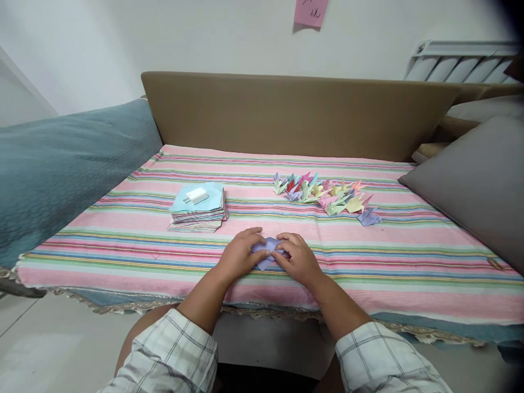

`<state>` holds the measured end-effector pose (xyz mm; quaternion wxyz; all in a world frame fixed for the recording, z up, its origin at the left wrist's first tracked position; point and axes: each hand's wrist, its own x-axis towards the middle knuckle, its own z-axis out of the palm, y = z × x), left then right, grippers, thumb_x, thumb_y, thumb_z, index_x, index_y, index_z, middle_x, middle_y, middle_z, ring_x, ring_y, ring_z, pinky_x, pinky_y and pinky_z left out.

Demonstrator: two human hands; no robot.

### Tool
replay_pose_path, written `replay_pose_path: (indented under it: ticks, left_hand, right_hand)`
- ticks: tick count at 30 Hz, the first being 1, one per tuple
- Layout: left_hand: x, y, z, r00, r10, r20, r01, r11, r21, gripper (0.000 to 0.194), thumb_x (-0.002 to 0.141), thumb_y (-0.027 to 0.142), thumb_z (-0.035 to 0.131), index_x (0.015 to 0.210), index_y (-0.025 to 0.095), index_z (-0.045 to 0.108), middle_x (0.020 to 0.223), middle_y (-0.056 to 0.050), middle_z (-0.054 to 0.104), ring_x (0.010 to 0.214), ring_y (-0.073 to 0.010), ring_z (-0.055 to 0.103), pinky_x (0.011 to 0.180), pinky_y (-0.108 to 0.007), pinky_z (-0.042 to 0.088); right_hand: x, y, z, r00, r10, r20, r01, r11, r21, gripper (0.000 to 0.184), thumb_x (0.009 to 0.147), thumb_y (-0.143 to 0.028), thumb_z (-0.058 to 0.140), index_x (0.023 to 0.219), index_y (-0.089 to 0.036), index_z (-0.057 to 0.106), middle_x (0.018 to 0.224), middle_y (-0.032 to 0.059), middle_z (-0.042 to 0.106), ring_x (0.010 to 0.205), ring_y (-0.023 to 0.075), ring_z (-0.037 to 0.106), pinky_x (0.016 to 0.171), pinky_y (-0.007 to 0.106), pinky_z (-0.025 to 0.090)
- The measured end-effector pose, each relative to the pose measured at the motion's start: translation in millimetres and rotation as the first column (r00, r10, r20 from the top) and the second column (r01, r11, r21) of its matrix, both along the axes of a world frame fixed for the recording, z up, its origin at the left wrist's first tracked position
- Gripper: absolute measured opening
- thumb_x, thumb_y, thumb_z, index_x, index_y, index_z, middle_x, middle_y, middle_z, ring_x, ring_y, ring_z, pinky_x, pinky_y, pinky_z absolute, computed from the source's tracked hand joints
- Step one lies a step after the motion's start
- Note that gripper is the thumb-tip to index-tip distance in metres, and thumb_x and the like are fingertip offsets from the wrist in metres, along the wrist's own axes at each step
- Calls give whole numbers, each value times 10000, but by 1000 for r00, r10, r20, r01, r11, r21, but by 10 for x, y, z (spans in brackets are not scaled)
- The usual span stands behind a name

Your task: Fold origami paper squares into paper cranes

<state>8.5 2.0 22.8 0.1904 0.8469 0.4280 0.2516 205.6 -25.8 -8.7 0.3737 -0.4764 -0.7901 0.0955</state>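
A small folded sheet of purple origami paper [268, 246] lies on the striped cloth near its front edge. My left hand [244, 252] grips its left side, thumb and fingers closed on the paper. On the opposite side my right hand [298, 256] pinches the paper, with the thumb near its middle. The two thumbs almost meet over the sheet. Parts of the folds are hidden under the fingers. Behind my right hand sits a cluster of folded paper cranes [327, 194] in several colours.
A stack of square paper [197, 221] stands left of my hands, a white charger plug [196, 195] on top. Striped cloth [135, 229] covers the seat. A brown backrest [286, 114] rises behind. Grey cushion [478, 180] at right, blue armrest [73, 164] at left.
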Motion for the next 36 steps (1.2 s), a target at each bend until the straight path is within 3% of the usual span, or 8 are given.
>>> replay_pose_path:
  ticks: [6,12,19,25,36]
  left_hand:
    - [57,-30,-43,995,11,-96,-10,1000,9,134,796,306,608,783,197,684,1228,-99,588,1177,-249,510,998,-400,396]
    - [80,-21,-33,993,12,-118,-9,999,31,171,816,331,581,796,199,688,1188,-85,616,1119,-236,551,963,-387,421]
    - [78,-18,-4,992,8,-128,-5,1000,24,201,817,354,576,830,186,685,1221,-108,597,1112,-243,560,953,-382,432]
    - [43,10,7,998,21,-64,-21,1000,-3,254,855,363,508,804,194,690,1167,-80,630,1100,-215,568,932,-347,447]
    - [21,56,-42,989,136,-63,-139,990,-36,154,748,338,649,694,193,645,1144,-84,644,1073,-244,580,907,-366,455]
  right_hand:
    - [66,0,19,998,8,-66,-9,1000,-18,146,835,-333,563,786,-211,628,1074,94,588,1062,241,515,906,401,435]
    - [248,13,52,999,-1,-48,-3,996,-89,224,866,-352,514,760,-216,658,1121,95,579,1117,251,494,936,422,417]
    - [410,24,58,997,70,26,-62,973,-224,138,802,-335,616,828,-242,715,1214,94,548,1163,259,476,965,432,406]
    - [425,39,49,997,78,27,-69,970,-235,183,835,-328,566,812,-232,721,1199,101,568,1149,256,499,949,427,417]
    - [309,32,25,999,-41,36,48,975,-218,194,803,-365,596,689,-214,642,1153,81,595,1111,257,496,912,430,415]
